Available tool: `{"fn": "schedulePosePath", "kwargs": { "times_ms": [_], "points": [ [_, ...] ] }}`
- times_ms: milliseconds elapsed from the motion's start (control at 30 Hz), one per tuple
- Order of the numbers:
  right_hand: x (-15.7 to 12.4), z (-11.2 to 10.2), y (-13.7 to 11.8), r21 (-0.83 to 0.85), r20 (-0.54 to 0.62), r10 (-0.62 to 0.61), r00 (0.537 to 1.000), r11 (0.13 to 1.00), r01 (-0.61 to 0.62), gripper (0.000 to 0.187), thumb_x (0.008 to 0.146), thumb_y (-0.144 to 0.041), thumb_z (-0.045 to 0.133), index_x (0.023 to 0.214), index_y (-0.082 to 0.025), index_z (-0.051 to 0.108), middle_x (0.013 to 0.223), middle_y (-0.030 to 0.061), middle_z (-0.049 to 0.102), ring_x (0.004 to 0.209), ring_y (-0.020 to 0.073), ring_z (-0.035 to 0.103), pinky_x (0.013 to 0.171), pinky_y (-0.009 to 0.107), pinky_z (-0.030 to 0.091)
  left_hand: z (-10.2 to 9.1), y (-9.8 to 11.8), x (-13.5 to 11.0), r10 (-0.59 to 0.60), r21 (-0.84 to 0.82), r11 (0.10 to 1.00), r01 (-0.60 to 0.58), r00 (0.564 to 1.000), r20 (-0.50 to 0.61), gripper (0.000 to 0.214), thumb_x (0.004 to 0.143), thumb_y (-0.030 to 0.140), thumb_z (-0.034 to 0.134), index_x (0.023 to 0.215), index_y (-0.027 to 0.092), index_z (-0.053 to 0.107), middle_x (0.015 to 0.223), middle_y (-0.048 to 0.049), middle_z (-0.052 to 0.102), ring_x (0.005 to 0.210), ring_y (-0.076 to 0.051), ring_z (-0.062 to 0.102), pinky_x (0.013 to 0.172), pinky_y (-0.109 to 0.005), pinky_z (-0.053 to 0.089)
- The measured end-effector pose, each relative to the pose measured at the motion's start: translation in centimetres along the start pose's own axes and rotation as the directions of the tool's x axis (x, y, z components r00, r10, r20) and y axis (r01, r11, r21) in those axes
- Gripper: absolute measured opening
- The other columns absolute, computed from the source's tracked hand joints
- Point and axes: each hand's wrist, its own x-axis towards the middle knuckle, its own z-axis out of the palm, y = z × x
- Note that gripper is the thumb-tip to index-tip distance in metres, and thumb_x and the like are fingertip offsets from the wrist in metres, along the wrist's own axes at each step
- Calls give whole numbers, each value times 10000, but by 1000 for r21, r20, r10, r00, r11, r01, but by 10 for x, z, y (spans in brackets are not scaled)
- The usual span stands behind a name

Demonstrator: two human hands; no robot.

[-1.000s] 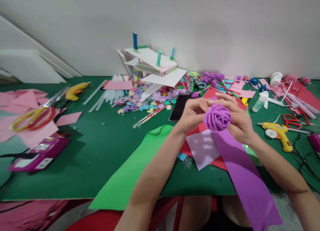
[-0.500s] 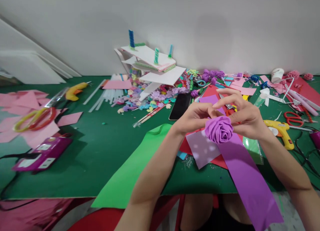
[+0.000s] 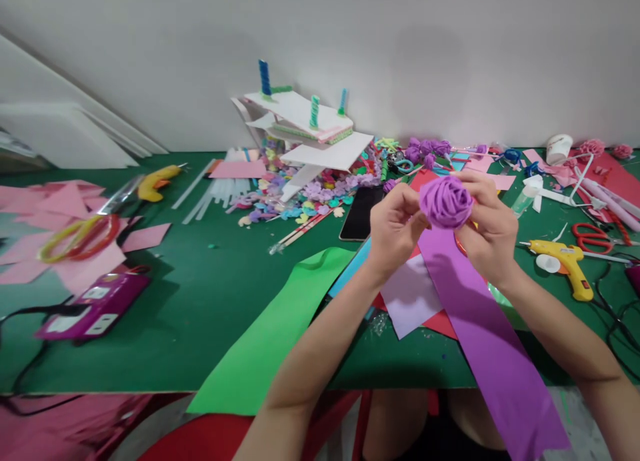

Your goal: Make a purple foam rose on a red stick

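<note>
A purple paper rose (image 3: 447, 202) is held up between my two hands, its swirled face turned toward me. My left hand (image 3: 397, 229) pinches its left side near the base, with fingers curled. On the other side my right hand (image 3: 491, 228) grips the rose, fingers bent behind it and thumb below. Beneath the hands a long purple strip (image 3: 493, 328) runs down over the table's front edge. Whether the strip joins the rose cannot be seen. A pale lilac sheet (image 3: 411, 301) and red paper (image 3: 443, 324) lie under the hands.
Left of my arms lies a green sheet (image 3: 270, 334). A yellow glue gun (image 3: 567, 261) and red-handled scissors (image 3: 593, 238) are at right. A black phone (image 3: 359, 214), several foam flowers and a white tiered model (image 3: 310, 118) stand farther back. A purple box (image 3: 95, 308) sits at left.
Both hands have lifted the rose up and away from me, and its face has turned more toward me. My fingers have shifted to its two sides. A blue sheet shows beside my left forearm.
</note>
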Motion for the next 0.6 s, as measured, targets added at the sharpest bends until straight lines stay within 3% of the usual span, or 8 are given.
{"fn": "schedulePosePath", "kwargs": {
  "times_ms": [67,133,300,467,533,600],
  "points": [
    [-4,7,3,31,-81,86,993,996,-83,168,814,-239,576,739,-292,716,920,12,668,1012,223,571,945,438,420,6,-5,-3,-20,34,999,24,995,-102,429,707,544,679,605,182,471,553,46,475,466,-53,438,460,-192,392],
    [-7,13,6,104,-89,159,983,983,-149,154,824,-258,579,772,-294,719,934,7,666,966,197,577,911,391,437,8,-9,-4,-95,-4,995,96,989,-112,404,682,520,713,629,183,496,570,44,512,486,-60,481,487,-196,424],
    [-6,16,19,349,29,383,923,862,-368,122,782,-375,641,796,-285,723,905,-3,666,919,174,578,901,361,442,-5,-16,6,-334,-214,917,337,941,52,407,574,478,802,630,175,537,609,31,587,549,-74,546,555,-206,476],
    [1,12,28,565,353,496,793,563,-603,179,627,-394,766,749,-273,715,732,-37,673,751,136,593,853,362,472,-20,-21,13,-482,-298,785,543,837,258,451,449,448,865,597,173,540,573,30,585,532,-97,574,546,-242,505],
    [1,12,27,596,361,509,781,519,-613,189,582,-363,796,724,-270,713,716,-48,679,722,122,595,821,338,485,-21,-22,13,-504,-316,754,576,815,284,464,430,440,873,591,172,531,585,27,595,548,-102,591,562,-249,520],
    [0,15,25,611,280,541,793,536,-582,188,582,-364,793,725,-271,714,726,-53,690,723,117,603,816,324,491,-20,-21,13,-514,-348,739,577,817,262,471,436,432,874,590,171,514,611,29,602,565,-93,594,579,-240,528]
  ]
}}
